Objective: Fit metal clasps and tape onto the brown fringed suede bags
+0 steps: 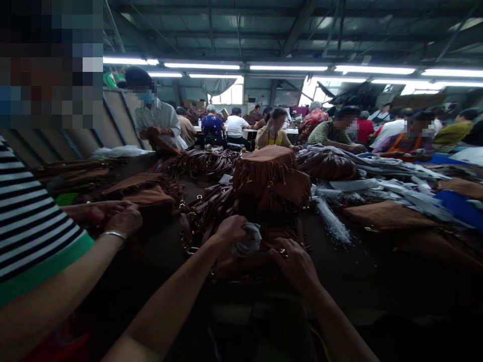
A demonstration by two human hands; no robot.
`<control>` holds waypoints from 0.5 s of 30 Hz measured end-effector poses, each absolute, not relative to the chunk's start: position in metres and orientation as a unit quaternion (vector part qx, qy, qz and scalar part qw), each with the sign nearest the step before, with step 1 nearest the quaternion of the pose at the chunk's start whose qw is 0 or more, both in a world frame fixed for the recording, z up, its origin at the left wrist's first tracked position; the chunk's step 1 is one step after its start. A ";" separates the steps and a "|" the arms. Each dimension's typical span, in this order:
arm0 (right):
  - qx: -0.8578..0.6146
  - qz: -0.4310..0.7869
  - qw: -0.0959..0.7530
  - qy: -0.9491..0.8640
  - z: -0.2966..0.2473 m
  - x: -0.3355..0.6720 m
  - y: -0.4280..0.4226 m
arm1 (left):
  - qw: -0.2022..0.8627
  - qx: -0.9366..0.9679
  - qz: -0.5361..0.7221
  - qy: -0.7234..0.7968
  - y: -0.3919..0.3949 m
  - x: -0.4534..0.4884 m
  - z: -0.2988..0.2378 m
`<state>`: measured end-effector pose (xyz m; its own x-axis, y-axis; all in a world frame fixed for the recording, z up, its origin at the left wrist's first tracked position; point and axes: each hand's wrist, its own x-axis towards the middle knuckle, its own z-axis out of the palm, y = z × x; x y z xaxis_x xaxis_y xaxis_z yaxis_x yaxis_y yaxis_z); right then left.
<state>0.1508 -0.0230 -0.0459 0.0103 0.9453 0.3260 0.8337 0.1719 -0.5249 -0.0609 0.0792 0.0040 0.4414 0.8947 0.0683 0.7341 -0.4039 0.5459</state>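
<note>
My left hand [228,236] grips a crumpled grey cloth [246,240] against a brown suede fringed bag [241,264] lying on the dark worktable. My right hand [294,264] rests on the same bag, its fingers at a small metal fitting [282,254]. Just beyond my hands lies a tangle of brown straps with metal rings [206,211]. Farther on stands a stack of fringed suede bags [266,171]. The bag under my hands is partly hidden by my fingers and the cloth.
A co-worker's arms in a striped sleeve [33,236] reach in from the left, one hand [123,221] on a suede bag. Several bags, straps, grey strips and a bundle of white cords [332,221] cover the table. Other workers sit beyond.
</note>
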 end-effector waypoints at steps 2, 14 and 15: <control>-0.634 0.094 0.339 -0.689 -0.042 0.144 -0.024 | 0.162 0.822 0.240 0.491 0.056 -0.043 0.014; -0.433 0.134 0.465 -0.761 -0.041 0.181 -0.047 | 0.200 0.876 0.141 0.415 0.024 -0.067 -0.023; -0.409 0.132 0.450 -0.783 -0.038 0.180 -0.050 | 0.180 0.887 0.120 0.409 0.025 -0.066 -0.029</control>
<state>0.1797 -0.0502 -0.0380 -0.2606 0.7591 0.5966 0.5219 0.6306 -0.5744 -0.0664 0.0253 -0.0292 0.6370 0.7680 0.0664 0.6812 -0.6011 0.4178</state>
